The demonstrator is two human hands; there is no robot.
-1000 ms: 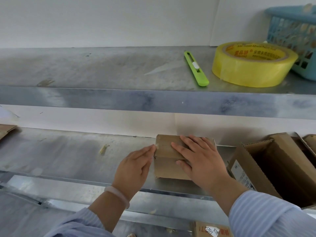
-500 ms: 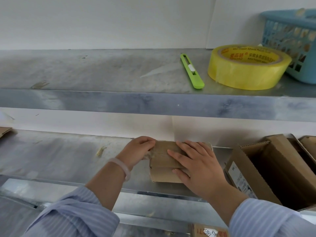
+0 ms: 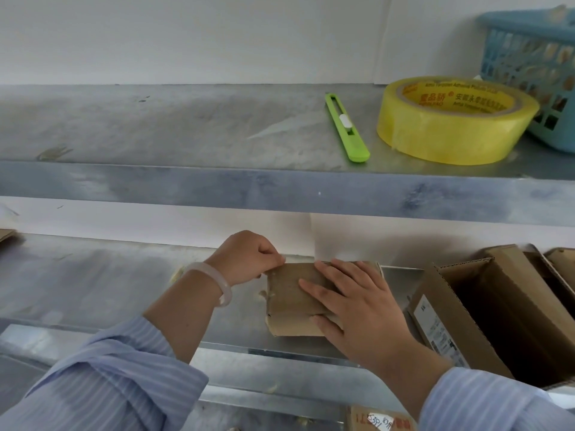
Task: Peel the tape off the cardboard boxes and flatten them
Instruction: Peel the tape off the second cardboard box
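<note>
Where the curled fingers (image 3: pixel 269 255) of the left hand (image 3: pixel 249 259) meet, thumb and fingertips pinch the upper left corner of the small cardboard box (image 3: pixel 289 301); whether tape sits between them cannot be told. The right hand (image 3: pixel 354 306) lies flat on top of the same box, its fingers straight and slightly spread, holding nothing. The box rests in the lower centre of the frame, near the front edge of the lower metal shelf (image 3: pixel 93 284). A pale bracelet (image 3: pixel 217 283) circles the left wrist, and both arms wear striped blue sleeves. At the lower right stands an open cardboard box (image 3: pixel 460 309) with a printed label on its side, just beside the right hand. On the upper shelf (image 3: pixel 155 126), toward the upper right of the frame, a green utility knife (image 3: pixel 347 129) lies near a yellow tape roll (image 3: pixel 451 132), which touches a blue basket (image 3: pixel 529 66).
</note>
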